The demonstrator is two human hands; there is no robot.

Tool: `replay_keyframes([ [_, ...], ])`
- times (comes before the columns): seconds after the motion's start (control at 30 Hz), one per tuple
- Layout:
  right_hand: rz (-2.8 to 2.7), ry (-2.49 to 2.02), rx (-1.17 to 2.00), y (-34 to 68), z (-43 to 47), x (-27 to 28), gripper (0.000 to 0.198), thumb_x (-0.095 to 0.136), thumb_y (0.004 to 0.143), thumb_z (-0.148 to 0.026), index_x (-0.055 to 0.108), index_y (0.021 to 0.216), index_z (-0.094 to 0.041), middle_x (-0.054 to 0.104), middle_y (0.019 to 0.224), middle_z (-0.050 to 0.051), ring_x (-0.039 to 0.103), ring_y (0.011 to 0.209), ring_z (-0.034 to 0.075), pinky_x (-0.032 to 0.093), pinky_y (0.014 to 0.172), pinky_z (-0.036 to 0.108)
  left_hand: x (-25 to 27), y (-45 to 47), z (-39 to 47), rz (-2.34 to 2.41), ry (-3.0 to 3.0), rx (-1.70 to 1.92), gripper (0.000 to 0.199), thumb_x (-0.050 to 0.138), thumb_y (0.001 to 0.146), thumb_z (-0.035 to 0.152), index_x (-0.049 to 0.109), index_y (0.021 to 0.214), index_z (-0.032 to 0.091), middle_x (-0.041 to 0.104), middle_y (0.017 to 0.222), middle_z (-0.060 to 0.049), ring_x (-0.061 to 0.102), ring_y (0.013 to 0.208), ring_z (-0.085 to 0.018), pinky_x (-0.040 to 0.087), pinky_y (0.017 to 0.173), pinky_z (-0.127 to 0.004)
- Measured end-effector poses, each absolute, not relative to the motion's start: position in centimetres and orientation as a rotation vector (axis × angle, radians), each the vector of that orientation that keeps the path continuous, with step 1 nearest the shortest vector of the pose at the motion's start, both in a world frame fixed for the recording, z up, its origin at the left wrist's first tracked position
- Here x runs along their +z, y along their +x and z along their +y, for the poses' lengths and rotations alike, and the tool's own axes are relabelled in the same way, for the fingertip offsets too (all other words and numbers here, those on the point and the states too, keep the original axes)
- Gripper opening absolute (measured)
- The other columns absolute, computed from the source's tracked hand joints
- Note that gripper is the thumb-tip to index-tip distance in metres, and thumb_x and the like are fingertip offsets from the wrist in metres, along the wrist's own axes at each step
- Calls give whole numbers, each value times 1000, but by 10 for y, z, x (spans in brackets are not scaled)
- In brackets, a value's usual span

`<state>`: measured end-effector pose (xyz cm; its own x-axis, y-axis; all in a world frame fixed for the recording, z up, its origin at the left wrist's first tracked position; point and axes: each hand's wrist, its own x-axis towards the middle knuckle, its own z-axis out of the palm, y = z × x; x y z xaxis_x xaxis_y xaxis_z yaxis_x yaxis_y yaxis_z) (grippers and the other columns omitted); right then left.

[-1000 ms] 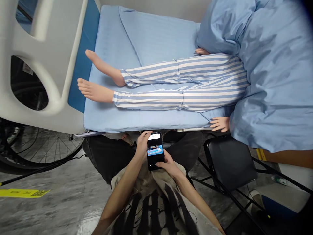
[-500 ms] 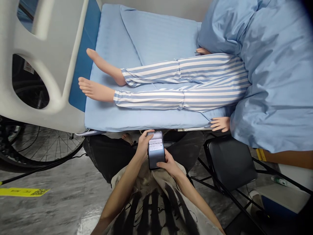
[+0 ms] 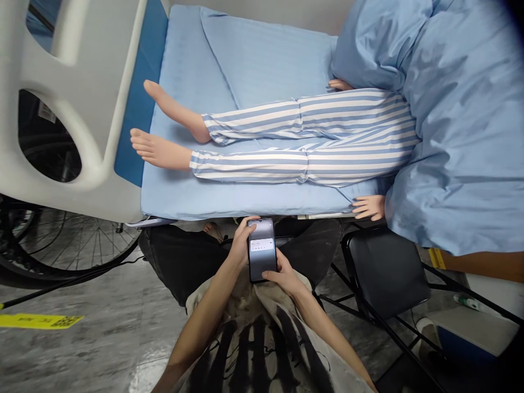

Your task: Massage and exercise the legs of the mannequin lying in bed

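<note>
Lower centre: grip of left hand (image 3: 239, 244) and right hand (image 3: 285, 274) clamped on opposite long edges of phone (image 3: 262, 263), thumbs over its face. Lower left: broad stretch of grey floor (image 3: 106, 322). Right of centre: black chair (image 3: 385, 273). Mid-frame: near edge of bed (image 3: 245, 201), visually meeting the phone's top edge; actual gap impossible to tell. Farther: striped trousers (image 3: 352, 112), then a wide strip of bed up to the far edge.

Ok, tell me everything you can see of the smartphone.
The smartphone is a dark-edged rectangle, its lit screen facing up: a grey-blue gradient with one pale card above the middle, text illegible. It is held beside the bed, left hand at its upper left, right hand at its lower right, both thumbs over the screen. Its back is hidden.
</note>
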<state>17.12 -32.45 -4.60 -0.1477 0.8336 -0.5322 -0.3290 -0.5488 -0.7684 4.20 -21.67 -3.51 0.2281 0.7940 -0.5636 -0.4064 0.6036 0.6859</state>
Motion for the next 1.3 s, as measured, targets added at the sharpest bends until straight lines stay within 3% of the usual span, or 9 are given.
replay_keyframes([
  [0.2, -531, -1201, 1750, 169, -330, -54, 66, 79, 70, -23, 56, 133, -28, 64, 126, 2, 60, 113, 20, 46, 102, 34, -35, 48, -234, 758, 300, 728, 71, 70, 77, 36, 39, 140, 30, 70, 98, -5, 70, 78, -21, 54, 70, -32],
  [0.33, -518, -1173, 1770, 169, -330, -52, 70, 78, 72, -24, 53, 137, -30, 62, 131, 2, 59, 118, 22, 44, 107, 39, -36, 51, -236, 746, 247, 726, 76, 68, 79, 41, 36, 147, 30, 72, 104, -9, 72, 84, -26, 56, 74, -38],
  [0.73, -557, -1155, 1806, 173, -329, -52, 68, 76, 73, -27, 52, 137, -31, 64, 127, 1, 62, 112, 21, 48, 102, 36, -42, 50, -234, 855, 208, 663, 64, 59, 77, 64, 68, 118, 17, 73, 96, -14, 71, 89, -32, 57, 72, -43],
  [0.87, -581, -1155, 1813, 174, -327, -50, 71, 74, 74, -27, 50, 141, -30, 65, 124, 2, 63, 109, 22, 49, 99, 36, -38, 50, -232, 842, 215, 657, 68, 55, 78, 71, 70, 114, 15, 74, 94, -15, 71, 89, -33, 57, 71, -43],
  [0.97, -673, -1241, 1767, 172, -323, -40, 80, 77, 72, -27, 44, 145, -25, 61, 132, 5, 59, 119, 24, 46, 104, 37, -37, 50, -233, 795, 186, 640, 71, 50, 80, 73, 70, 112, 13, 73, 93, -16, 71, 87, -33, 56, 69, -43],
  [1.17, -883, -1582, 1599, 167, -320, -28, 97, 87, 61, -30, 41, 146, -21, 59, 131, 10, 56, 122, 27, 47, 103, 38, -37, 51, -234, 777, 183, 685, 70, 48, 82, 72, 70, 110, 11, 73, 95, -17, 71, 88, -33, 56, 72, -42],
  [1.3, -885, -1557, 1584, 167, -320, -33, 90, 85, 64, -32, 43, 143, -21, 57, 134, 9, 54, 124, 26, 44, 106, 37, -37, 52, -234, 790, 162, 696, 69, 47, 82, 71, 70, 108, 11, 73, 98, -17, 70, 91, -32, 57, 73, -41],
])
